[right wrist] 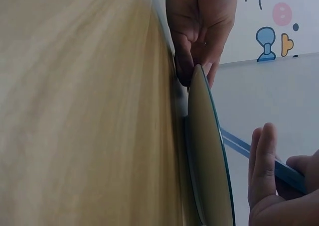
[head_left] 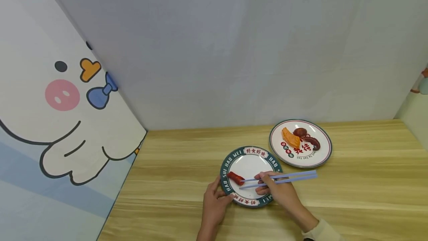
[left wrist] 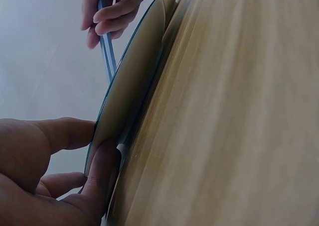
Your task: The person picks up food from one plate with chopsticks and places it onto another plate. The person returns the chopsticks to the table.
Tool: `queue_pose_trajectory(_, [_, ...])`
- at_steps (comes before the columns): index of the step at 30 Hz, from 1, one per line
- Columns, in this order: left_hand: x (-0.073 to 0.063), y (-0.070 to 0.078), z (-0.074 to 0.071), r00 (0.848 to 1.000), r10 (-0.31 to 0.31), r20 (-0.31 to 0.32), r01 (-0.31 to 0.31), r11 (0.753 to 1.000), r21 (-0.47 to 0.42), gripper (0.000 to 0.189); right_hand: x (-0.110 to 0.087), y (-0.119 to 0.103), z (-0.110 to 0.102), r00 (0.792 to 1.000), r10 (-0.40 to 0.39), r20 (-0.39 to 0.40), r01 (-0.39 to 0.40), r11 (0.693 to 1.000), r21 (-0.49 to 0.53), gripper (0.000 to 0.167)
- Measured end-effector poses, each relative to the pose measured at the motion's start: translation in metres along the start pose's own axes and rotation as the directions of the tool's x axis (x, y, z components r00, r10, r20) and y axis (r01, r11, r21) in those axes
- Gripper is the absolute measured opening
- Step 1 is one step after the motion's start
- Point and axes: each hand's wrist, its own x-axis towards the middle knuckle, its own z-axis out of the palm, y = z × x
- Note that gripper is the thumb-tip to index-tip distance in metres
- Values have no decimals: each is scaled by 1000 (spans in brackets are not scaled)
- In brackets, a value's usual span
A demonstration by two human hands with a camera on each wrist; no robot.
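A round plate [head_left: 249, 166] with a dark green patterned rim lies on the table before me. At its lower left edge, my left hand [head_left: 215, 202] grips the rim, with thumb and fingers on either side of it in the left wrist view. A pair of pale blue chopsticks [head_left: 302, 176] rests in my right hand [head_left: 279, 190], which holds them over the plate. Their tips point left, close to a small red sausage-like piece [head_left: 236, 178] on the plate's left side. In the right wrist view the chopsticks [right wrist: 289, 176] run behind the plate's edge.
Behind and to the right, a second plate [head_left: 322, 155] with red lettering bears an orange food piece [head_left: 290, 138] and a dark red octopus-like piece [head_left: 311, 142]. A grey wall [head_left: 234, 66] closes off the wooden table [head_left: 367, 189] at the back; a cartoon-printed panel [head_left: 63, 129] stands left.
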Motion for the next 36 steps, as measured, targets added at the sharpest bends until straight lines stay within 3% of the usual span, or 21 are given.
queue_pose_trajectory(19, [-1,0,-1,1000,18,-5,-19,1000,-9,77,-1,2,8,980,-168,-108,167,986,-24,20])
queue_pose_trajectory(36, [0,1,1,1000,-20,-14,20,1000,19,78,-4,-2,2,972,-175,-158,180,984,18,22])
